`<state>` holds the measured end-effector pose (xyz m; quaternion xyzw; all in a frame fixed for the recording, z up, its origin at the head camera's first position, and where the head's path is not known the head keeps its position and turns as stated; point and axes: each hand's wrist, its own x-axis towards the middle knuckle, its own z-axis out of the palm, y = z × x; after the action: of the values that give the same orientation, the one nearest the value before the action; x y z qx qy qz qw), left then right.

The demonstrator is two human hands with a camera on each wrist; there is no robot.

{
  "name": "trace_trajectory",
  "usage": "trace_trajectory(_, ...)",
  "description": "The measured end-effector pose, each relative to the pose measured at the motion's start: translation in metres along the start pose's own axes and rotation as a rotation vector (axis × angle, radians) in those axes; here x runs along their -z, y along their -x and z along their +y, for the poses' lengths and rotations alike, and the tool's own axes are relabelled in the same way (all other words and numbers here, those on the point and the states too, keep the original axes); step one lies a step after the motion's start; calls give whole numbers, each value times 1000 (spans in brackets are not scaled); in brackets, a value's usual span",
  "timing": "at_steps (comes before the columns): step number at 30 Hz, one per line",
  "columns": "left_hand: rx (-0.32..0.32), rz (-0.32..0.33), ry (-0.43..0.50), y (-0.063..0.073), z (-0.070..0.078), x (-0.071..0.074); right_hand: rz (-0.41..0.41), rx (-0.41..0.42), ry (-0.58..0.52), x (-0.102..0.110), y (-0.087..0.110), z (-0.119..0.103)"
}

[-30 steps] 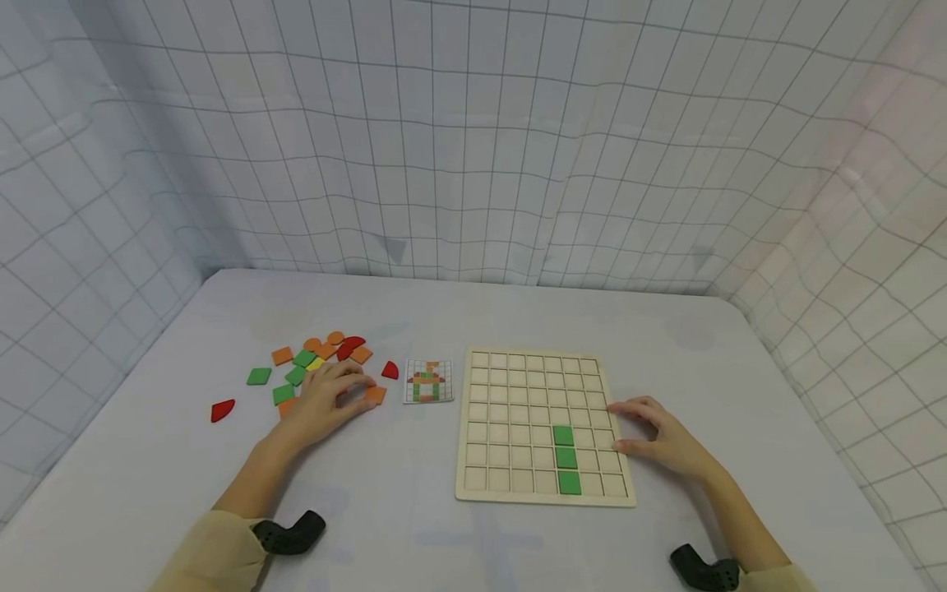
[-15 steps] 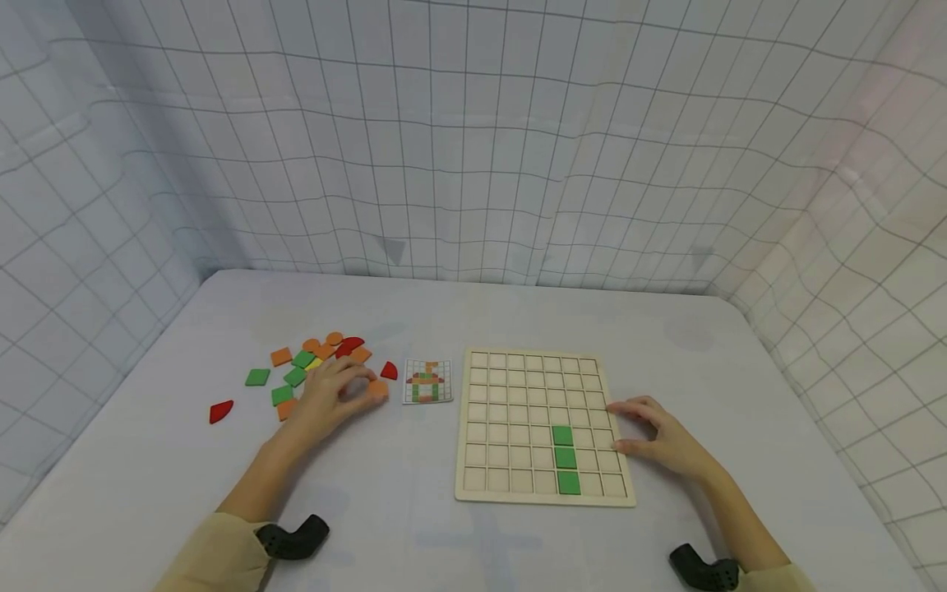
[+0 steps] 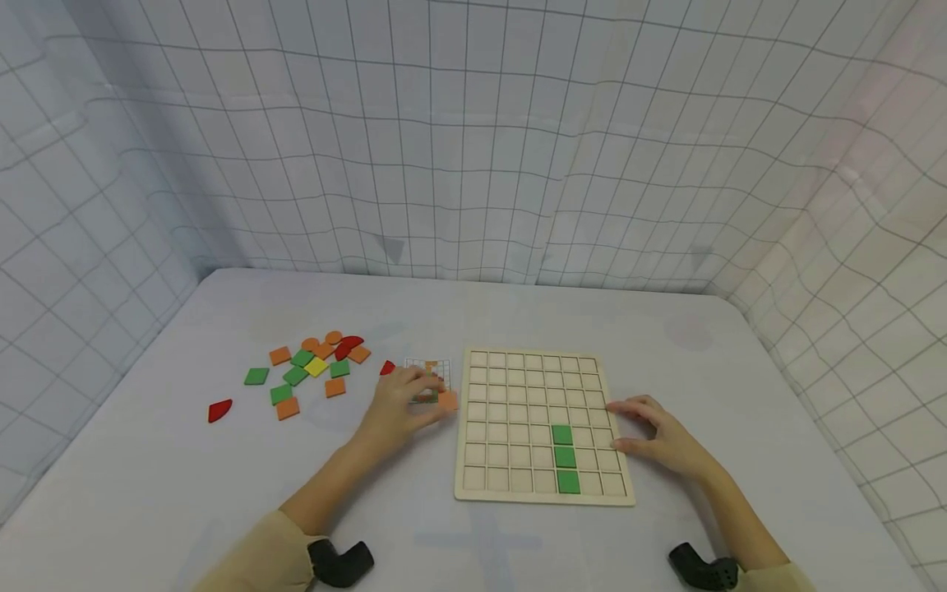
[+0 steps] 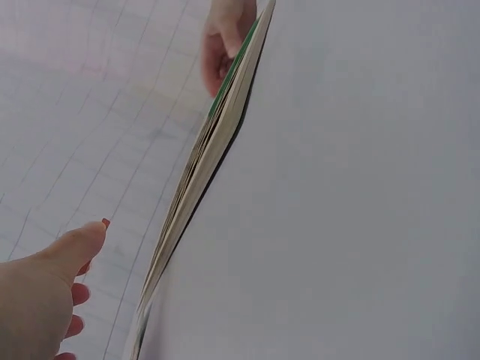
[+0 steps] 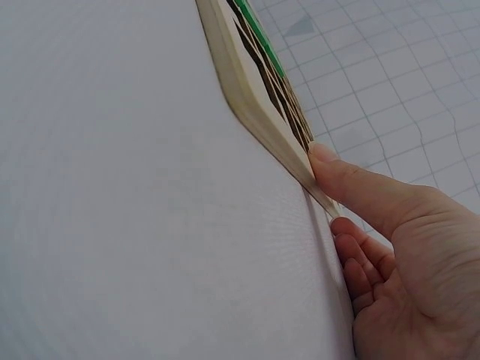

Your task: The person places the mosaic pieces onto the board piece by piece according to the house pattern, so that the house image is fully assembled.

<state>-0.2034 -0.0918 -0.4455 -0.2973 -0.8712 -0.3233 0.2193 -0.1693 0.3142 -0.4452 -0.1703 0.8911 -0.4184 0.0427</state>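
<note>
My left hand (image 3: 394,413) pinches an orange square tile (image 3: 447,401) between thumb and fingers, over the right part of a small pattern card (image 3: 418,363). In the left wrist view only a sliver of that tile (image 4: 106,223) shows at the thumb tip. To its right lies a pale wooden grid board (image 3: 496,411), with a column of three green square tiles (image 3: 565,457) set in its cells. My right hand (image 3: 661,437) rests at the board's right edge, thumb and index finger apart and touching it; the right wrist view shows the thumb (image 5: 352,180) on the rim.
Left of the card, several loose tiles lie scattered: green squares (image 3: 296,376), orange squares (image 3: 335,387), orange circles (image 3: 334,337), a yellow square (image 3: 316,367) and red quarter-rounds (image 3: 219,410). A gridded white curtain (image 3: 473,164) surrounds the table on the far side and flanks.
My left hand has picked up the orange square tile from beside the pile and carried it right, over the card. My right hand and the board have stayed in place.
</note>
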Motion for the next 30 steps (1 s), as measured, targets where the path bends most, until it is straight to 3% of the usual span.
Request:
trace_trajectory(7,-64,-37,44,-4,34,-28,2,15,-1,0,-1,2)
trace_trajectory(13,-54,-138,107,-2,59,-44,8,16,1,0,-1,2)
trace_trajectory(19,-83,-238,62,1,80,-57,12,15,14,0,-1,3)
trace_trajectory(24,-114,-292,52,5,92,-64,11,15,13,0,-1,3)
trace_trajectory(30,-129,-319,22,7,95,-69,13,19,11,0,-1,4)
